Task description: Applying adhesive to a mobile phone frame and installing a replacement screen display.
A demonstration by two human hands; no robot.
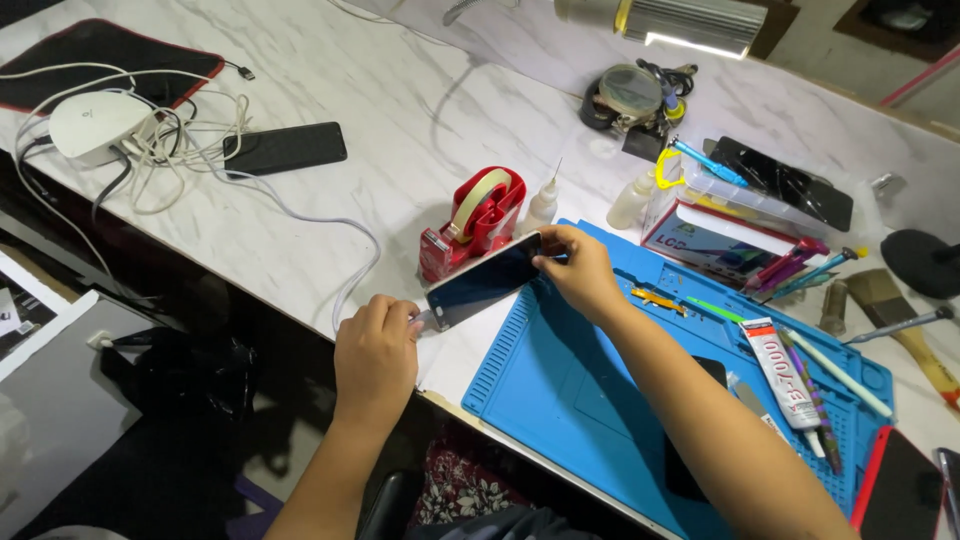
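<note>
1. Head view: at frame centre, a person holds a dark smartphone (485, 280) tilted above the near edge of a white marble-patterned worktable (330, 70).
2. Left hand (375, 350), fingers curled, grips the phone's lower-left end.
3. Right hand (580, 270) pinches the upper-right end, fingers closed; what it presses there is hard to make out.
4. Just behind the phone stands a red tape dispenser (475, 222), with a small white squeeze bottle (542, 205) beside it.
5. Right of centre lies a blue repair mat (570, 380), carrying a glue tube (785, 372).
6. Upper left, a second black phone (285, 147) rests near tangled white cables (190, 150).
</note>
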